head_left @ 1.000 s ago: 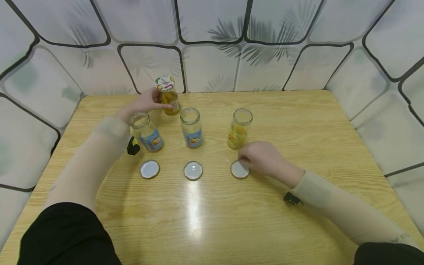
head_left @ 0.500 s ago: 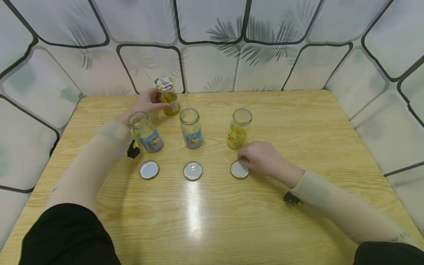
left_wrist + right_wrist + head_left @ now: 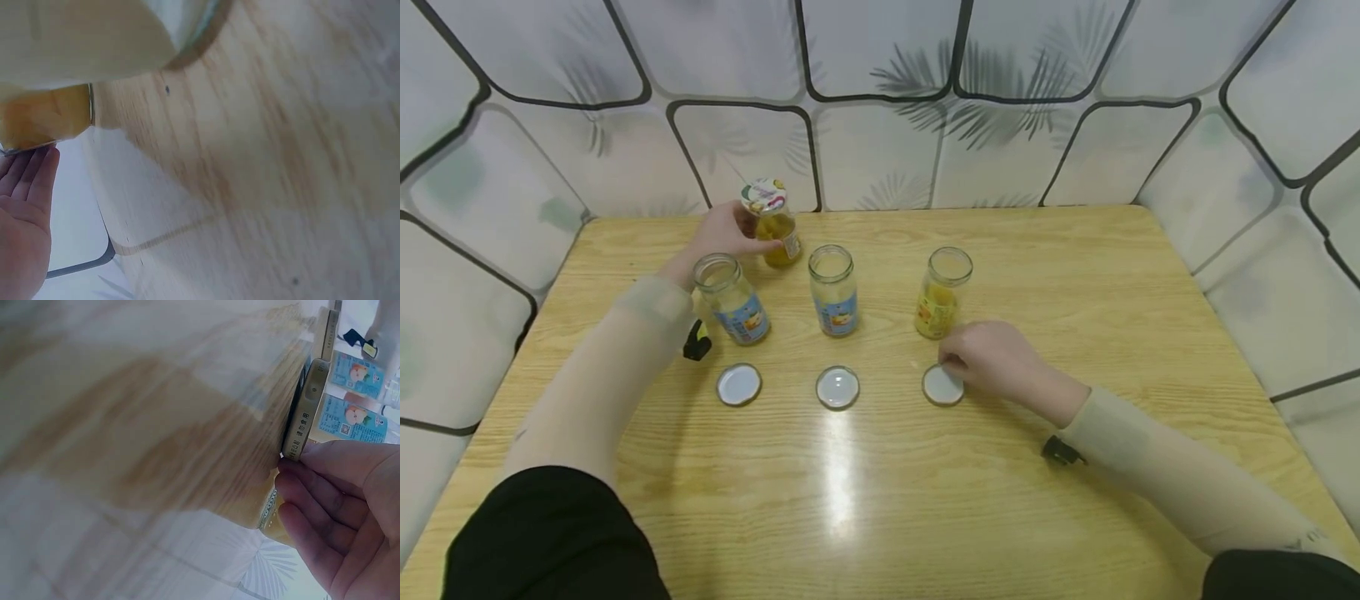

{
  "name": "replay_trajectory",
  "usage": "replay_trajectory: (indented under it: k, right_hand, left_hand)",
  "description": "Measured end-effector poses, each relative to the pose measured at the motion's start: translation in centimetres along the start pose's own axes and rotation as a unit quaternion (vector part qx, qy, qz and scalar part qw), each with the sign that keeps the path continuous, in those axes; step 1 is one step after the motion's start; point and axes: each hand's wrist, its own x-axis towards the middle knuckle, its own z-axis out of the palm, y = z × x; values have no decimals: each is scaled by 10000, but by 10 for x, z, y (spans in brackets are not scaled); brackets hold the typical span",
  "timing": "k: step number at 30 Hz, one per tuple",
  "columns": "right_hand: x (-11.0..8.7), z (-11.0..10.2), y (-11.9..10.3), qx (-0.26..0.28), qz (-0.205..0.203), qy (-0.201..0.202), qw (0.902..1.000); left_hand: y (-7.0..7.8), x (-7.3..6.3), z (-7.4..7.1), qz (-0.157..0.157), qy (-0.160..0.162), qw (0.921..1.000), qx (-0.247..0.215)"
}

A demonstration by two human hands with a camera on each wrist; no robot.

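Observation:
At the back left, my left hand (image 3: 722, 235) grips a capped glass jar (image 3: 778, 237) of amber contents with a colourful patterned lid. In the left wrist view the fingers lie against the amber jar (image 3: 47, 115). My right hand (image 3: 992, 354) pinches the edge of a white-faced jar lid (image 3: 942, 387) lying on the table; thumb and fingertips meet its rim (image 3: 306, 412) in the right wrist view. Just behind that lid stands an uncapped jar (image 3: 934, 312) with a yellow label. Two uncapped blue-labelled jars, one left (image 3: 741, 317) and one middle (image 3: 837, 308), stand nearer the left hand.
Two more lids, the left lid (image 3: 738, 384) and the middle lid (image 3: 837, 387), lie inside up in front of the blue-labelled jars. The left forearm passes close beside the left jar. A patterned wall covering (image 3: 880, 158) borders the wooden table (image 3: 910, 500).
My left hand and the capped jar have shifted slightly left and toward me. The right hand and its lid, the other lids and the uncapped jars have stayed in place.

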Motion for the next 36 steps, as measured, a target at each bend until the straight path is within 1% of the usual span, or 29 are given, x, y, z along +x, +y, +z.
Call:
replay_trajectory:
  k: [2, 4, 5, 7, 10, 12, 15, 16, 18, 23, 26, 28, 33, 36]
  right_hand:
    - [-1, 0, 0, 22, 4, 0, 10000]
    - [-1, 0, 0, 21, 5, -15, 10000]
    - [-1, 1, 0, 28, 3, -32, 10000]
    - [-1, 1, 0, 34, 8, -52, 10000]
    - [-1, 1, 1, 39, 13, -39, 10000]
    - [-1, 2, 1, 38, 3, -16, 10000]
    - [-2, 2, 1, 39, -32, 16, 10000]
    - [-2, 2, 1, 37, -50, 31, 10000]
    - [-2, 1, 1, 25, -75, 51, 10000]
    - [-1, 0, 1, 6, -52, 41, 10000]
    - [0, 0, 1, -2, -26, 12, 10000]
    - [0, 1, 1, -13, -22, 2, 10000]
    - [-1, 1, 2, -28, -30, 23, 10000]
    - [-1, 1, 2, -19, -36, 43, 10000]
  left_hand:
    - [2, -3, 0, -49, -35, 10000, 56]
    - [4, -7, 1, -87, -119, 9999, 11]
    - [6, -9, 1, -84, -161, 9998, -80]
    - [10, -12, 3, -11, -247, 9989, -411]
    - [15, -13, 4, 95, -402, 9956, -843]
    - [15, -12, 6, -2, -491, 9953, -837]
    - [10, -9, 9, -276, -551, 9971, -436]
    - [9, -8, 10, -358, -535, 9974, -319]
    - [6, -6, 11, -447, -484, 9974, -285]
    - [5, -3, 12, -502, -339, 9967, -548]
    - [6, -4, 12, -554, -278, 9961, -623]
    - [5, -5, 12, -601, -228, 9962, -581]
    - [2, -7, 11, -595, -68, 9975, -379]
    - [1, -8, 10, -593, 34, 9977, -337]
